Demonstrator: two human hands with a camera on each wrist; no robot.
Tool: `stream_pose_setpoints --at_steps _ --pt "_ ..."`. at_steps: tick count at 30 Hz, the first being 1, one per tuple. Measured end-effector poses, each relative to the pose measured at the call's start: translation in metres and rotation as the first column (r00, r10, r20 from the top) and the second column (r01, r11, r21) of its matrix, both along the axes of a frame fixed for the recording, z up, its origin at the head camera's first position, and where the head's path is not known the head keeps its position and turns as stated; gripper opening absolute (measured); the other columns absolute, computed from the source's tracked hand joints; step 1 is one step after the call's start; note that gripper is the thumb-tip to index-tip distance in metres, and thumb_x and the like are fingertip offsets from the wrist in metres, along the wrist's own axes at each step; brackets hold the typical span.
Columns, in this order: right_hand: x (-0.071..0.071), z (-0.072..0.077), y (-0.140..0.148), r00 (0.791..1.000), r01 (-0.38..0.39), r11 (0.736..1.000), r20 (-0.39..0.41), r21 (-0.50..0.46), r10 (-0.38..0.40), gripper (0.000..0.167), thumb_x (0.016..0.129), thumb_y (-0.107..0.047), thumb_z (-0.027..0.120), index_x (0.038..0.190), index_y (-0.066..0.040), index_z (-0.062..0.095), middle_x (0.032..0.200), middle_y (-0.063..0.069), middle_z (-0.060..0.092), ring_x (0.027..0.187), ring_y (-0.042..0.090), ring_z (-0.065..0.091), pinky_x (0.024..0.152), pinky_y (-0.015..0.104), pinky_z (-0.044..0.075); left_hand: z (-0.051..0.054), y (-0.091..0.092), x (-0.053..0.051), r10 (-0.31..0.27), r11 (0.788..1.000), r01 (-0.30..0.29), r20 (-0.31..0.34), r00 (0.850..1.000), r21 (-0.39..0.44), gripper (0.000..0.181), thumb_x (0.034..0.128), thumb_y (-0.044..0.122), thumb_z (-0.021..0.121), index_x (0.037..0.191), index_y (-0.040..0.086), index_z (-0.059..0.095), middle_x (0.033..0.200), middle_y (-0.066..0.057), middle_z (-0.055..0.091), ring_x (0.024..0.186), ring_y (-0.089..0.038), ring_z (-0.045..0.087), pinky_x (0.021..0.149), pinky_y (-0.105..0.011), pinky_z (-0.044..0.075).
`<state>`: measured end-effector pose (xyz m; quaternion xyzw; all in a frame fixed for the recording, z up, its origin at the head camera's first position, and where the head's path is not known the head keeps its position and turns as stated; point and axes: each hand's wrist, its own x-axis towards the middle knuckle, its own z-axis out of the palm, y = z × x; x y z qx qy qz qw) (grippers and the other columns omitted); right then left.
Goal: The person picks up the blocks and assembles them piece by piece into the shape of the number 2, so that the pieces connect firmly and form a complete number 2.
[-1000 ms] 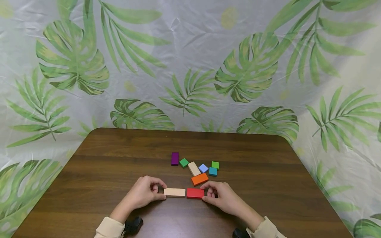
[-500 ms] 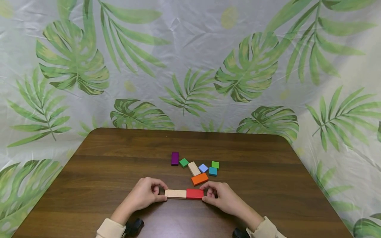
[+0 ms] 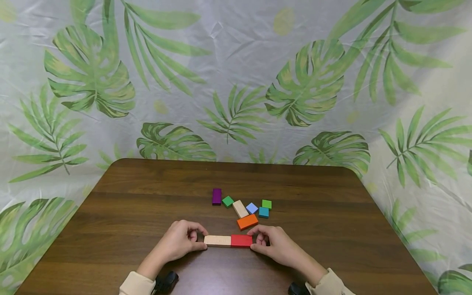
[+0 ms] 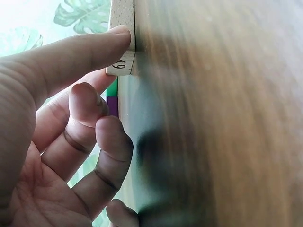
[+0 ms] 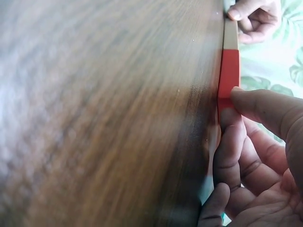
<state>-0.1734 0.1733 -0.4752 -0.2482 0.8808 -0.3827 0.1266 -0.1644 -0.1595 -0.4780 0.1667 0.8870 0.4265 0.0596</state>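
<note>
In the left wrist view, above centre and left of the middle, I make out dark characters (image 4: 120,64) on the end of the pale wooden block (image 4: 123,14). They look like "49", slanted; I can't be sure of the first digit.

One table (image 3: 147,188) bears five oblong blocks (image 3: 241,241), four square blocks (image 3: 263,212).

1 brown table (image 3: 147,196) before leaf-print cloth (image 3: 236,73) suggests a cloth-screened indoor workspace.

Cream sleeves (image 3: 136,283), black wrist devices (image 3: 167,282)
Both sleeves end in plain, pale cuffs (image 3: 326,282), a compact dark device showing beside each.
</note>
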Motion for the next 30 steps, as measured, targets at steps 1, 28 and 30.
stream_pose_setpoints --at_steps 1,28,30 --pt "0.0002 0.0005 0.0002 1.000 -0.001 1.000 0.004 -0.001 0.001 0.023 0.098 -0.021 0.080 0.119 -0.013 0.074 0.080 -0.010 0.059 0.068 0.000 0.050 0.063 0.020 0.043 -0.0003 0.0000 -0.0001 0.001 1.000 -0.001 -0.002 1.000 0.000 0.021 0.0793 0.018 0.096 0.093 0.018 0.080 0.061 0.010 0.049 0.054 0.001 0.038 0.054 -0.020 0.033" --pt "-0.0026 0.0003 0.0027 1.000 -0.004 1.000 0.029 0.008 0.003 0.026 0.098 -0.025 0.080 0.122 -0.016 0.073 0.081 -0.009 0.061 0.069 0.001 0.053 0.064 0.020 0.046 -0.0030 -0.0020 -0.0004 -0.007 1.000 0.007 0.010 1.000 0.002 0.021 0.0818 0.018 0.094 0.098 0.019 0.081 0.062 0.011 0.051 0.055 0.001 0.041 0.055 -0.020 0.037" --pt "-0.0025 0.0015 0.0039 1.000 0.002 1.000 0.029 0.005 -0.002 0.026 0.099 -0.025 0.080 0.122 -0.016 0.073 0.081 -0.010 0.062 0.069 0.001 0.054 0.064 0.020 0.046 -0.0028 -0.0031 0.0000 -0.009 1.000 0.009 0.017 1.000 0.005 0.021 0.0832 0.019 0.094 0.100 0.019 0.081 0.063 0.010 0.052 0.055 0.001 0.041 0.056 -0.020 0.037"
